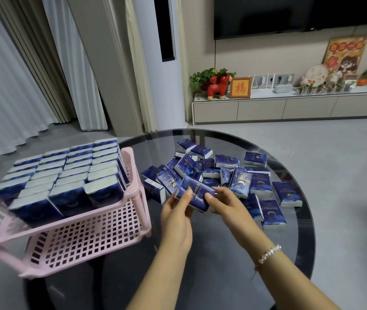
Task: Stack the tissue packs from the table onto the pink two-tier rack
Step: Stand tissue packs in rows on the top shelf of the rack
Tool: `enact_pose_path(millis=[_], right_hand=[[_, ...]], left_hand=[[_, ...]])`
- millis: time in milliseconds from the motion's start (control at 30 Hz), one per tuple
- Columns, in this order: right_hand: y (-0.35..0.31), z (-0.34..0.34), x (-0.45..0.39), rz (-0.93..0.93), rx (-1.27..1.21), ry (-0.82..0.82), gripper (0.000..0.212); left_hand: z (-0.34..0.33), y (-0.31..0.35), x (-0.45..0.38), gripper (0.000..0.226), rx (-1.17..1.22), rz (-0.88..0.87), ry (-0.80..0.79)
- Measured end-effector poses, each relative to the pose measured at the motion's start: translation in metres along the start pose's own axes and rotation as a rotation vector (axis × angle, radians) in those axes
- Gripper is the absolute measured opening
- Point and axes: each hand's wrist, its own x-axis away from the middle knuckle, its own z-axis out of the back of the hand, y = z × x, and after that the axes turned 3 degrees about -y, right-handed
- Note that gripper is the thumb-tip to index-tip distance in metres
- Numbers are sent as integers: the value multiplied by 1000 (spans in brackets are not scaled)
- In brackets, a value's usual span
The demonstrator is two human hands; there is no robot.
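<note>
A dark blue tissue pack (197,193) is held just above the table between my left hand (176,214) and my right hand (225,205), each gripping one end. Behind it lies a loose pile of several identical blue tissue packs (229,173) on the round glass table (211,253). To the left stands the pink two-tier rack (88,238). Its top tier carries several packs standing in tight rows (66,175). The lower tier shows only bare pink grid where it is visible; its back part is hidden under the top tier.
The rack sits at the table's left edge. Beyond the table are grey floor, curtains at the left, a tall white air conditioner (155,63), and a low TV cabinet (289,106) with ornaments under a wall-mounted screen.
</note>
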Motion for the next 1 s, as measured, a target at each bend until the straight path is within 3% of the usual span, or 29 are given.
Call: enact_pose_path(millis=[167,267,333,467,567,800,900,1000], right_hand=[[-1,38,-25,127,468,286,25],[4,57,-45,37,782,400,38],[3,65,-56,-48,900,354,49],[-6,74,-74,-129,890,210,69],[-8,72,-77,-138,917,151,66],[-11,68,-61,-70,559,133,47],[-16,59,-47,-80,234,34,47],[-19,43,-32,-93,-22,-77,44]], left_hand=[[5,0,-3,18,-9,61,47],[8,-2,-3,22,-49,126,69],[9,-4,-2,20,-66,150,65],[8,-8,0,16,-126,166,45],[9,-10,2,16,-151,162,41],[14,-7,7,20,-236,71,29],[20,-3,12,16,-267,14,43],[25,2,20,28,-239,18,77]])
